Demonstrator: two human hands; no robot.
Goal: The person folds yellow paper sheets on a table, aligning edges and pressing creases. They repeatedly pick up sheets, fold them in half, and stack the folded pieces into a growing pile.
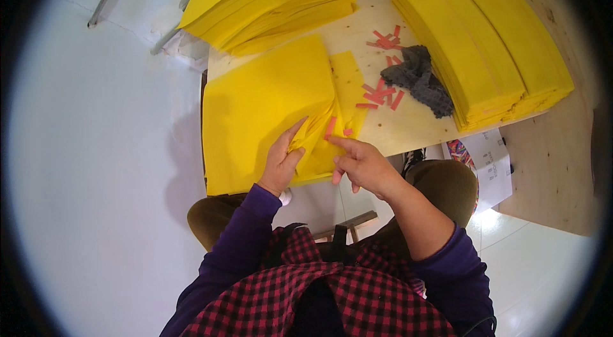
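Note:
A stack of yellow fabric sheets lies at the near left of the table, its right edge bunched up into folds. My left hand grips those folds between thumb and fingers. Close to them on the right is my right hand, with the index finger stretched out and the other fingers loosely bent and apart. That fingertip meets the lower end of a red strip lying on the yellow fabric. A second, shorter red strip is just beside it.
Several loose red strips are scattered on the wooden table, next to a crumpled dark grey cloth. Tall yellow stacks stand at the back left and right. Below the right side is a white box.

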